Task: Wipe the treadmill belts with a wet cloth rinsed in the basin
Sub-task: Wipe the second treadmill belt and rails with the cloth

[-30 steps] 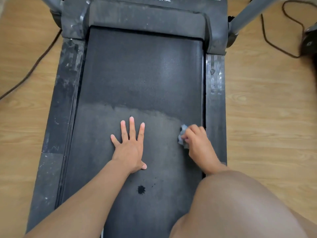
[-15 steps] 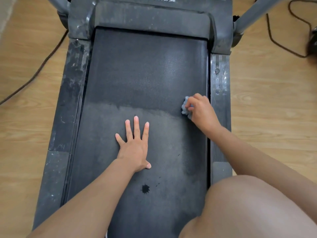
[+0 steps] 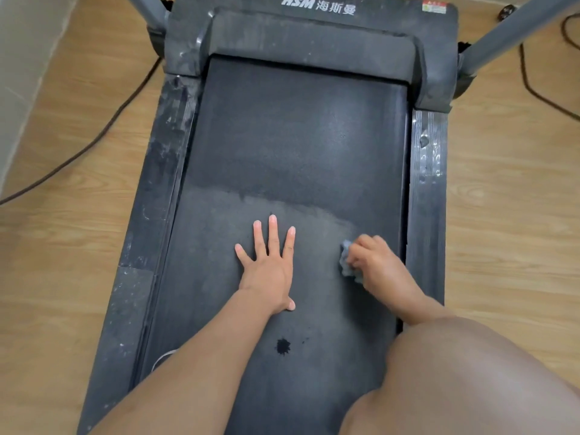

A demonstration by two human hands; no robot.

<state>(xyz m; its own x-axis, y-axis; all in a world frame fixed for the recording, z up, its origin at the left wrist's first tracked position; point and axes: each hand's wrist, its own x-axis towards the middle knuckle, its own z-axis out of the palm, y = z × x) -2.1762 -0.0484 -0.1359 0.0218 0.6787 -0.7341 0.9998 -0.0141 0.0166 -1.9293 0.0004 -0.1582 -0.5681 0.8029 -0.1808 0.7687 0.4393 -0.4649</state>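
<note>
Starting nearest: a bare knee (image 3: 470, 372) is seen at lower right, overlapping the right edge of the treadmill belt (image 3: 298, 136). A small dark splat (image 3: 283, 346) is marked on the belt, just behind the left wrist. The left hand (image 3: 268, 268) is laid palm down on the middle of the belt, grip spread, fingers straight, nothing held. Beside it but apart, the right hand (image 3: 379, 265) is set near the belt's right edge, grip curled round a small bunched grey-blue cloth (image 3: 346, 262). The cloth is pressed against the belt and sticks out on the inner side of that hand, between the two hands.

A paler, dusty-looking zone is seen under and around the hands; beyond a ragged line the belt is darker. The belt is flanked by a scuffed left rail (image 3: 163, 183) and a right rail (image 3: 428, 183). Farther off, the motor cover (image 3: 314, 36) is printed with an HSM logo (image 3: 318, 6). A grey upright (image 3: 508, 36) rises at the right. A black cable (image 3: 94, 142) is trailed over the wooden floor (image 3: 518, 215) at left.
</note>
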